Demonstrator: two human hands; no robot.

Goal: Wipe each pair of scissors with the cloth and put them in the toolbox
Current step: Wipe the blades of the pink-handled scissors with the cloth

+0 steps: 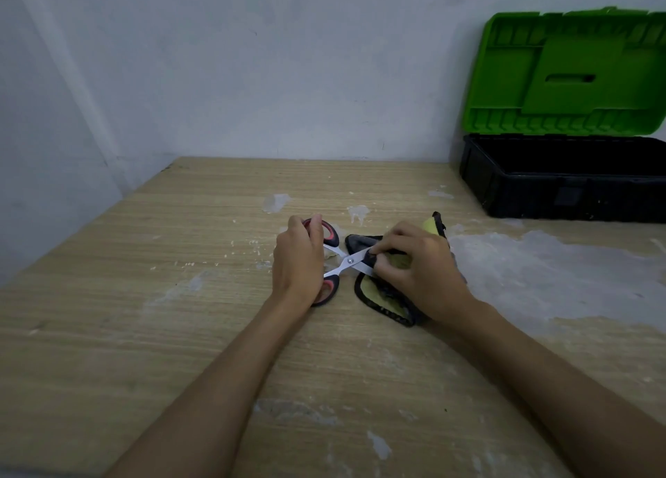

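On the wooden surface (180, 297), mid-frame: scissors (347, 261), blades spread; left hand (297, 261) clamped on red-black handles; right hand (414, 272) pinching yellow-black cloth (382, 297) around one blade. Toolbox (562, 178) far right, green lid raised.
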